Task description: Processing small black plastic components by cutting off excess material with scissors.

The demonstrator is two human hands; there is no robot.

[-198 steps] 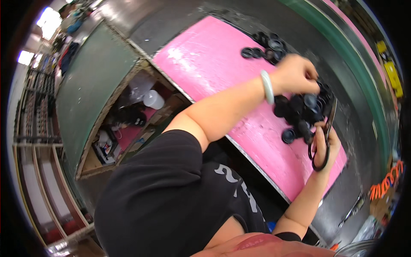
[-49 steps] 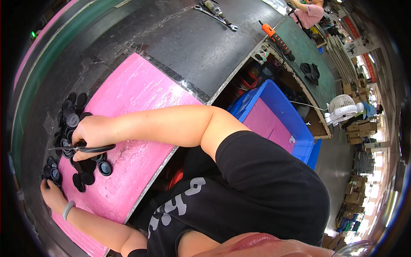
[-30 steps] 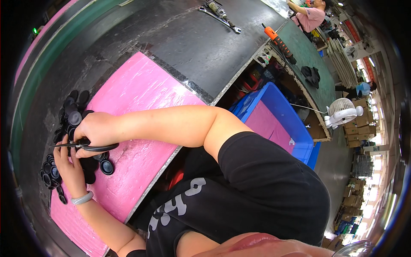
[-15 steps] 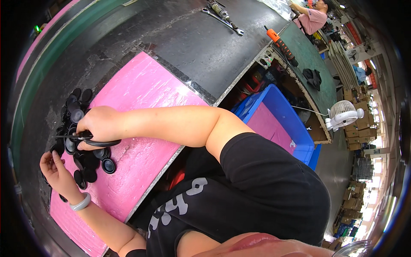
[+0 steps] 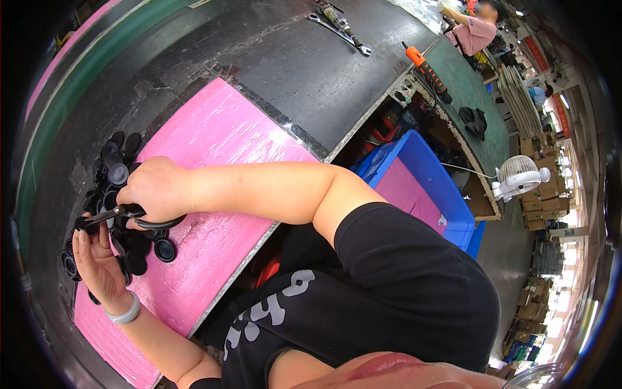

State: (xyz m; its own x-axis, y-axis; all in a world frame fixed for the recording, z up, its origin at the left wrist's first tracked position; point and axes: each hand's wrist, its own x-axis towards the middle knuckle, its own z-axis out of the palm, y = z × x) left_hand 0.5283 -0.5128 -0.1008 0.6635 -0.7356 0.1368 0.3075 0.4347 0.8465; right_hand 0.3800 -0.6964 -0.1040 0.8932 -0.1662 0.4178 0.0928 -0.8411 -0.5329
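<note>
My right hand (image 5: 159,189) is closed round the black-handled scissors (image 5: 111,214), whose blades reach leftward to a small black round cap (image 5: 86,224). My left hand (image 5: 102,267), with a pale bangle at its wrist, pinches that cap between thumb and fingertips. The blades meet the cap's edge; whether they cut into it is too small to tell. Around and beneath both hands lies a pile of black round caps (image 5: 118,174), partly on the pink sheet (image 5: 214,139) and partly on the dark table. My right hand covers some of them.
Farther off on the dark table (image 5: 278,71) lie a wrench (image 5: 338,34) and a metal air tool (image 5: 337,18). An orange-and-black tool (image 5: 427,71) rests by the table corner. On my right are a blue bin (image 5: 447,194), a white fan (image 5: 519,176) and a person in pink (image 5: 474,34).
My left hand has moved up and slightly right, bringing a black cap to the scissors. The scissor blades have tilted and now show apart near the cap.
</note>
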